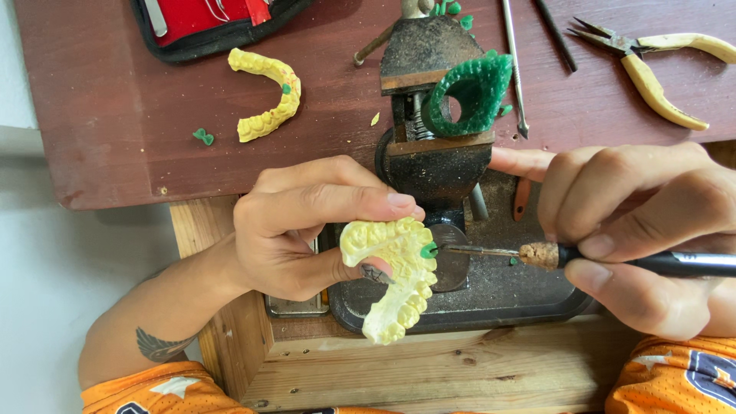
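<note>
Orange sleeves [153,391] are seen lowest; above them, a yellow dental cast [392,274] is pinched in the left hand [307,230], its arch running top to bottom, opening leftward. Right hand [644,222] fingers are closed around a black-handled tool [613,261], lying crosswise, tip at green wax [428,250], before the vise [437,153].

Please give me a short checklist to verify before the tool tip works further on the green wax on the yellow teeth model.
1. Left hand grips the yellow teeth model firmly between thumb and fingers: ok.
2. Tool held securely in the right hand, near its front end: ok.
3. Tool tip meets the green wax spot: ok.
4. Left fingers clear of the tip: cannot tell; one fingertip lies close under the model.
5. Vise behind does not block the hands: ok.
6. Tip hot enough: cannot tell.
</note>
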